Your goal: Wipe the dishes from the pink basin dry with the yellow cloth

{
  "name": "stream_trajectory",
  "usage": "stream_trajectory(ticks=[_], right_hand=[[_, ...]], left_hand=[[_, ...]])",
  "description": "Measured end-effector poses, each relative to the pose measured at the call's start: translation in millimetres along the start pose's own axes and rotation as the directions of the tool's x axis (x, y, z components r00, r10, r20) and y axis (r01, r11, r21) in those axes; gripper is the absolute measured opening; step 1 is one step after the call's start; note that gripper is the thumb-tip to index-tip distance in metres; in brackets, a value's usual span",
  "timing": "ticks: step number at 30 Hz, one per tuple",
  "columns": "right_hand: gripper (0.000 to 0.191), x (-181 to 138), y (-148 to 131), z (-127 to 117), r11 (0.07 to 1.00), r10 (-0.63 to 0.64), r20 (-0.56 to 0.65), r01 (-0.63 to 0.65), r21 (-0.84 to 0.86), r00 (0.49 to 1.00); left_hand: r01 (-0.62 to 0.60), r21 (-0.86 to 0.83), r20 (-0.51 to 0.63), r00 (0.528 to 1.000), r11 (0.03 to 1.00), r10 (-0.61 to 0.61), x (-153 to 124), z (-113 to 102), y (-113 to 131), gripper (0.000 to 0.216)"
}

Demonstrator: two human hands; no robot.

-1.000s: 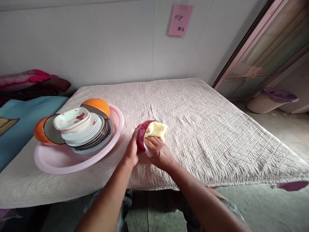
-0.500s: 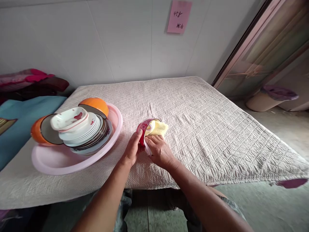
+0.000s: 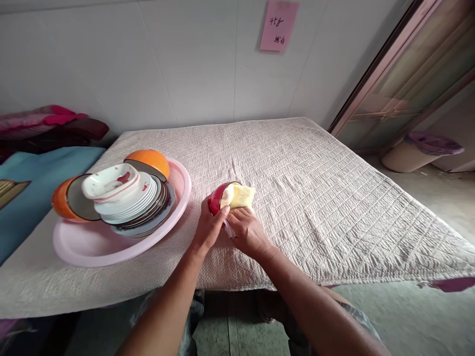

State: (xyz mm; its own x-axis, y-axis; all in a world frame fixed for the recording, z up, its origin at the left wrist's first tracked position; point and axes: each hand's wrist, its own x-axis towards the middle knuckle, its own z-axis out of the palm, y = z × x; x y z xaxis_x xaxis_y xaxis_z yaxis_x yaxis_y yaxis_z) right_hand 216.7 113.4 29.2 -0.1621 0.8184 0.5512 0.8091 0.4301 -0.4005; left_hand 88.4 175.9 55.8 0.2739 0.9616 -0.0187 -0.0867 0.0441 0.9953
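Observation:
A red bowl (image 3: 215,199) is tipped on its side just above the near part of the covered table, its mouth facing right. My left hand (image 3: 208,221) is closed around its outside, thumb over the rim. A pale yellow cloth (image 3: 242,197) is bunched in the bowl's mouth, and my right hand (image 3: 245,228) grips it, fingers partly hidden by the cloth. To the left, a pink basin (image 3: 181,198) holds a stack of plates (image 3: 148,207), a white patterned dish (image 3: 111,182) on top and two orange bowls (image 3: 150,162) leaning beside it.
A quilted whitish cover (image 3: 315,198) lies over the table, wrinkled along its front edge. Blue fabric (image 3: 48,183) and pink and dark clothing lie at the left. A pink note (image 3: 279,27) is on the wall. A lined bin (image 3: 419,151) stands on the floor at the right.
My left hand has turned the red bowl, and its thumb has shifted from the bowl's side over the near rim. The right hand stays with the cloth at the mouth.

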Motion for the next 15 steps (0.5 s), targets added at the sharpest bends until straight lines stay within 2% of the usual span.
stream_trajectory(ticks=[3, 5, 7, 9, 11, 13, 15], right_hand=[[0.019, -3, -4, 7, 0.987, 0.147, -0.11, -0.138, 0.084, 0.983], [0.02, -2, -10, 8, 0.968, 0.219, -0.144, -0.196, 0.157, 0.965], [0.028, 0, -13, 5, 0.974, 0.178, -0.109, -0.159, 0.161, 0.978], [0.04, 1, -11, 1, 0.995, 0.069, -0.041, -0.065, 0.079, 0.997], [0.043, 0, -6, -1, 1.0, -0.002, 0.0, 0.002, -0.017, 1.0], [0.037, -2, -3, 2, 0.999, -0.002, -0.013, 0.001, -0.053, 1.0], [0.027, -4, -4, 7, 0.998, 0.065, -0.063, -0.066, -0.009, 0.996]], left_hand=[[-0.038, 0.058, -0.05, 0.998, 0.998, 0.041, -7, 12, -5, 0.049], [-0.065, 0.026, -0.055, 0.996, 0.998, 0.066, -9, 18, -10, 0.046], [-0.101, -0.009, -0.043, 0.994, 0.995, 0.101, -7, 17, -13, 0.041], [-0.126, 0.0, -0.022, 0.992, 0.992, 0.126, -2, 10, -11, 0.038], [-0.121, 0.058, 0.018, 0.993, 0.991, 0.12, 1, 4, -4, 0.038], [-0.105, 0.108, 0.014, 0.994, 0.989, 0.104, 0, 3, 2, 0.04], [-0.094, 0.1, -0.024, 0.995, 0.991, 0.097, -5, 9, 2, 0.042]])
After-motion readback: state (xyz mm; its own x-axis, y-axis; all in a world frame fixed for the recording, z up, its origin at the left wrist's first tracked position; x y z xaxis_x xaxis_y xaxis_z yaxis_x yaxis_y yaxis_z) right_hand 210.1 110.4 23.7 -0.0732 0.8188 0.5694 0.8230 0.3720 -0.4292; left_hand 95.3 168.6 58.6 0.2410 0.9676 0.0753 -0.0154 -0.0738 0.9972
